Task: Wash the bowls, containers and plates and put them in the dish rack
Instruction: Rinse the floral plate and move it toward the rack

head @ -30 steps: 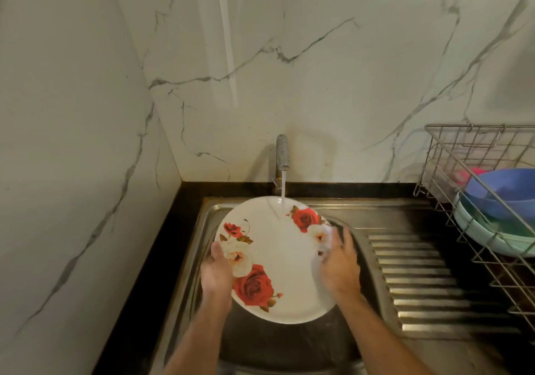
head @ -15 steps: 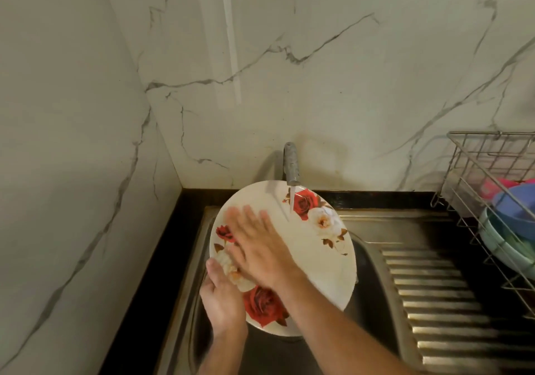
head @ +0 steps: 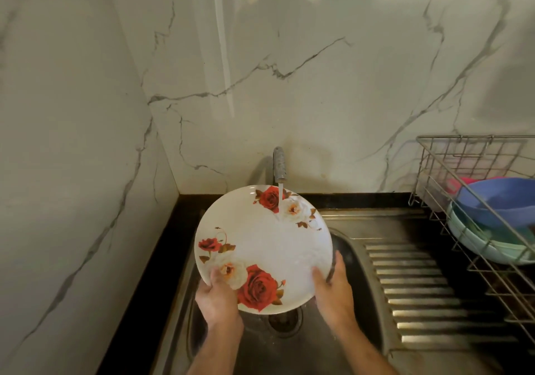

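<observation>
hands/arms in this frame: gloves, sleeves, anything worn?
Nothing worn that shows. The left hand and right hand are bare: no gloves, and no rings, watch or bands on the parts in view. Both forearms are bare down to the bottom edge of the picture, with no sleeve cuff in view. Whether the hands are wet or soapy cannot be told.

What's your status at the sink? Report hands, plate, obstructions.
Left hand and right hand both gripping round white rose-patterned plate. Plate tilted under running tap, over steel sink. Wire dish rack to right, path unobstructed.
</observation>
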